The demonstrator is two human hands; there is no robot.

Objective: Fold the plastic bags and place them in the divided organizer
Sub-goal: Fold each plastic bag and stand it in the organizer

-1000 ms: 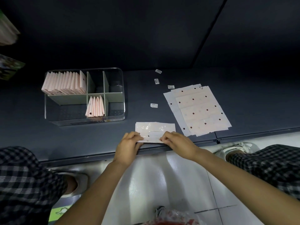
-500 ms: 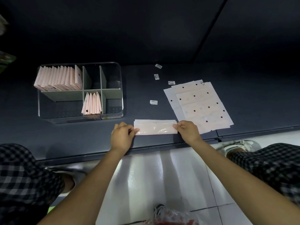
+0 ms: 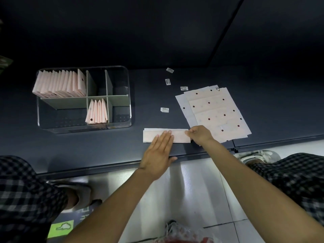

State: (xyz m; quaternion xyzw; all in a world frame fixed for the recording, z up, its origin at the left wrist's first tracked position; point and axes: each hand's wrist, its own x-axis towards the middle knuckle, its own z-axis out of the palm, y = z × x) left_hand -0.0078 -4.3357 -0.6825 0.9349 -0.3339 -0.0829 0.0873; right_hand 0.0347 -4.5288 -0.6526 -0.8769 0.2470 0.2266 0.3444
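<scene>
Under the fingers: a folded plastic bag (image 3: 166, 135) lies as a long, narrow, pale pink strip with whitish edges, flat on the table (image 3: 87, 148), close to its near edge.
Left hand (image 3: 157, 155): fingers (image 3: 166, 137) straight and together, pressing flat on the middle of the strip; thumb spread toward the table's near edge.
Right hand (image 3: 199, 135): fingers curled, pinching the strip's right end.
Just right of the right hand: a stack of unfolded bags (image 3: 215, 111), pale pink and white with dark red dots, lying flat and fanned; its near corner is hidden by the hand.
Beyond the fingers: four small white labels (image 3: 164, 109) scattered on the table.
Far left of the fingers: a clear divided organizer (image 3: 84, 128) with grey-green partitions; a long row of folded pink bags (image 3: 59, 85) stands upright in the far left compartment, a shorter row (image 3: 97, 112) in the near middle one.
Nearest the body: checked trousers (image 3: 26, 199) on both knees, above a white tiled floor (image 3: 192, 199).
</scene>
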